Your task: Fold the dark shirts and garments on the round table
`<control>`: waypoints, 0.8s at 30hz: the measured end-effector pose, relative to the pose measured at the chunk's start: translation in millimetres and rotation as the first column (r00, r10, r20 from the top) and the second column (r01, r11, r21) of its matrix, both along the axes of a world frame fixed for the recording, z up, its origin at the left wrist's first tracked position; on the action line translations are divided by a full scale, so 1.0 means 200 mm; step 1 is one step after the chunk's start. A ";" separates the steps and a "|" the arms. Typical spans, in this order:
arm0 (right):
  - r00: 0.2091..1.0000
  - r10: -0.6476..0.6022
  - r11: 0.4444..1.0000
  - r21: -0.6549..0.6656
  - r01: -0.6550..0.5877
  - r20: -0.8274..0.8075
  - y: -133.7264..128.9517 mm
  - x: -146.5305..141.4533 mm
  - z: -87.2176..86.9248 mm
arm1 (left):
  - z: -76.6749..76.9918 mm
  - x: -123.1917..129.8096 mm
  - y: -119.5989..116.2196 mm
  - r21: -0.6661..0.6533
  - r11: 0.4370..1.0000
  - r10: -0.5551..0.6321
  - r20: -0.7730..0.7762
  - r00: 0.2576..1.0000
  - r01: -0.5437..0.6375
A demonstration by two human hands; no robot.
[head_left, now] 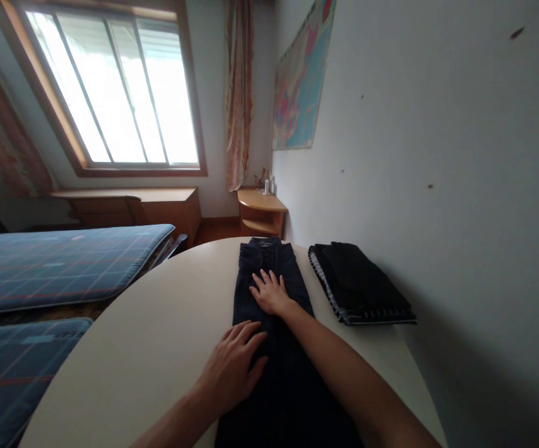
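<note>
A dark navy collared shirt (292,367), folded into a long narrow strip, lies on the round white table (157,348). Its collar is at the far end, by the table's back edge, and its near end runs out of the bottom of the view. My right hand (272,294) rests flat with spread fingers on the upper part of the shirt, below the collar. Nearer to me, my left hand (234,364) is over the shirt's left edge, fingers apart and slightly bent. Neither hand grips the cloth.
Right of the shirt, a stack of folded dark clothes (360,280) lies near the white wall (460,218). Blue plaid mattresses (73,261) are on the left. Behind the table stand a wooden corner shelf (262,200) and a low wooden desk (171,194) under the window (115,87).
</note>
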State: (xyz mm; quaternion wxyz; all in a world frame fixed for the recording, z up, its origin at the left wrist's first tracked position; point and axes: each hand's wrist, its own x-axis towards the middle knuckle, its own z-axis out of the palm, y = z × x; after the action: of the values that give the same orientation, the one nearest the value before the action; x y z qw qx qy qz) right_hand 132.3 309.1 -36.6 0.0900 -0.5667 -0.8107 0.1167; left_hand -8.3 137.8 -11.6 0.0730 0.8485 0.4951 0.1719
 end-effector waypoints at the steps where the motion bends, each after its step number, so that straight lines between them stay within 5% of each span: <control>1: 1.000 -0.001 1.000 0.012 0.001 -0.011 0.04 -0.01 0.00 | -0.01 0.00 -0.02 -0.020 1.000 -0.017 0.000 1.000 0.017; 5: 0.995 -0.005 0.995 0.100 0.015 -0.096 0.14 -0.01 0.00 | -0.06 0.01 -0.05 -0.110 0.991 -0.070 -0.003 0.998 0.069; 9: 0.989 -0.025 0.980 0.191 0.053 -0.146 0.07 0.03 0.00 | -0.09 0.01 -0.05 -0.148 0.985 -0.093 -0.017 0.996 0.090; 24: 0.994 0.107 0.994 0.036 -0.108 0.014 -0.82 0.38 0.00 | -0.10 0.02 -0.07 -0.085 0.989 -0.128 -0.103 0.986 0.120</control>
State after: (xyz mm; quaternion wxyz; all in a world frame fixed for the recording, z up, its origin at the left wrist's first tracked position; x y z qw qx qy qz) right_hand 209.1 144.5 -37.2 0.0891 -0.5212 -0.8425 0.1031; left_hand -3.6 123.8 -31.9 0.0900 0.8823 0.4508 0.1012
